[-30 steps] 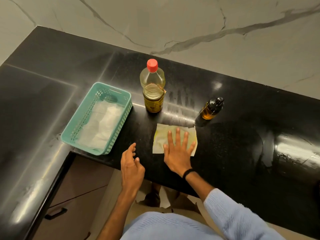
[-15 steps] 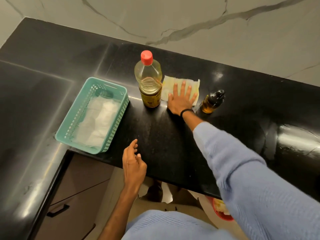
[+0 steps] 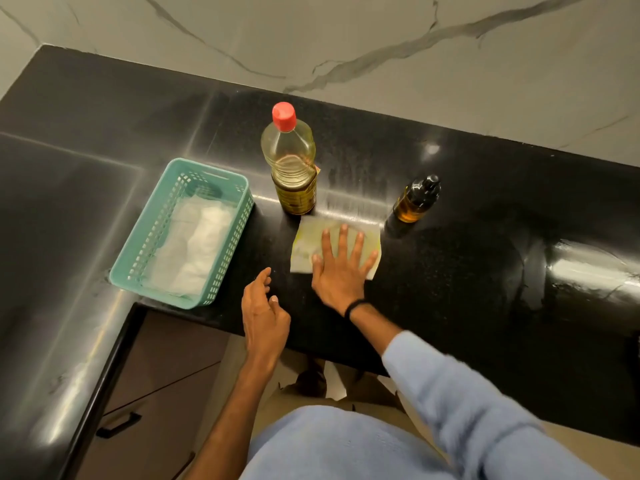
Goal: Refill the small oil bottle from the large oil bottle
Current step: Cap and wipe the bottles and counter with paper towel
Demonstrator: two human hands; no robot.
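Standing capped to the right of the large oil bottle (image 3: 292, 168), the small oil bottle (image 3: 417, 199) is upright. In front of the large bottle, the right hand (image 3: 341, 271) presses flat on a stained tissue (image 3: 304, 244); the left hand (image 3: 265, 317) hovers loosely curled, empty. A greasy grip could let either bottle slip.

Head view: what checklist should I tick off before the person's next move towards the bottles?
1. Large oil bottle upright, red cap on: ok.
2. Small oil bottle upright, dark top on: ok.
3. Left hand empty: ok.
4. Right hand free: not ok, it lies flat on the paper towel.
5. Counter dry between the bottles: cannot tell, there is a streaky sheen.
6. Basket apart from both bottles: ok.
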